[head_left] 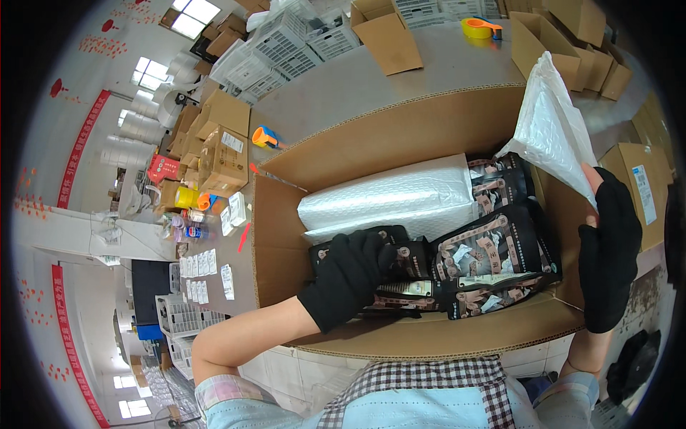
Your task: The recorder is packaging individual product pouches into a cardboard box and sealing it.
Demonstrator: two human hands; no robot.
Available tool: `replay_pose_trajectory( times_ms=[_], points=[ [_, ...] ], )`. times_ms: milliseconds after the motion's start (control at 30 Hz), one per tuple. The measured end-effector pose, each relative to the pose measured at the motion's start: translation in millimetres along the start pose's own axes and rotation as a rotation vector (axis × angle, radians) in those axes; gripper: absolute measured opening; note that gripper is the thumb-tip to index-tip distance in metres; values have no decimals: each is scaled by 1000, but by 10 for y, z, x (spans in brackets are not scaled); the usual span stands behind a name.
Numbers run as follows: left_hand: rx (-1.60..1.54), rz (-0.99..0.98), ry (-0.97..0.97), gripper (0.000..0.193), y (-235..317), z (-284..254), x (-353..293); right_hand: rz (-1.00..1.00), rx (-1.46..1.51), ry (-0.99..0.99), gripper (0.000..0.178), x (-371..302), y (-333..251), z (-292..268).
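A large open cardboard box (400,347) stands in front of me. Inside lie several black printed pouches (486,247) and a long silver bubble-wrap package (386,196) along the far side. My left hand (350,275), in a black glove, reaches into the near left part, its fingers curled over a black pouch (407,261); the fingertips are partly hidden. At the box's right end my right hand (607,247), gloved with bare thumb and fingertip, pinches the lower corner of a silver bubble-wrap bag (550,125). That bag stands tilted above the far right corner.
A blue and orange tape dispenser (266,137) sits beyond the box's left corner, and a yellow tape roll (477,28) at the far edge. Open cartons (386,36) and grey crates (279,43) stand behind. White labels (200,264) lie at the left; another carton (639,186) is right.
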State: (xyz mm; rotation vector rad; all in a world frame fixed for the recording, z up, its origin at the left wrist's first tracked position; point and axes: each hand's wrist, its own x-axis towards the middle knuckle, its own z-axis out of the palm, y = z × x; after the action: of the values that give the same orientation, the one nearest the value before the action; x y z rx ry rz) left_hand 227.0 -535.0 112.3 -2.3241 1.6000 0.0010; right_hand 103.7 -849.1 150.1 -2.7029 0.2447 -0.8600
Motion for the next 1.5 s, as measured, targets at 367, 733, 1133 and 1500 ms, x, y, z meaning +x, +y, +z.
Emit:
replay_pose_trajectory(
  times_ms=[367, 733, 1133, 1500],
  points=[
    [-378, -222, -3, 53, -444, -574, -167, -24, 1, -9, 56, 16, 44, -4],
    [-492, -407, 237, 57, -485, -642, -877, -75, -177, 136, 56, 71, 52, -74],
    [-479, -537, 1389, 90, -818, -802, -1104, -500, -77, 87, 54, 756, -1096, -329],
    [-1031, -752, 1756, 50, -1554, -231, -1947, -987, 359, -253, 52, 1275, -2140, -195]
  ],
)
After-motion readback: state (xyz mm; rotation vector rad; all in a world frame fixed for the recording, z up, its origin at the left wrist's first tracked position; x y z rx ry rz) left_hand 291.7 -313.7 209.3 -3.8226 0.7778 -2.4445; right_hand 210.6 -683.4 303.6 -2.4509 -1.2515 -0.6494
